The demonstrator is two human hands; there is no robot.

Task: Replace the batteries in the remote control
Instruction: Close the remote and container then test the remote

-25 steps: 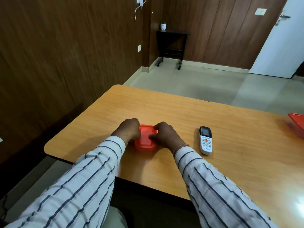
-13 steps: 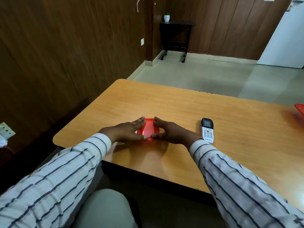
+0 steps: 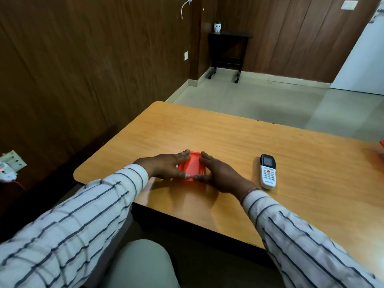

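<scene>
Room: dark wood-panelled walls, pale tiled floor. Light brown wooden tabletop [image 3: 228,138] across the middle of the frame.

Centre: small red square plastic container [image 3: 192,168] on the tabletop. The left hand [image 3: 166,168] and right hand [image 3: 220,175] flank it, fingers straight against its sides, thumbs at its near edge, neither curled round it.

Right of centre: white remote control with black screen end [image 3: 268,171], face up on the tabletop, near the right hand, untouched.

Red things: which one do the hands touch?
The red box between left hand and right hand; the other red thing lies untouched at the table's right edge.
</scene>
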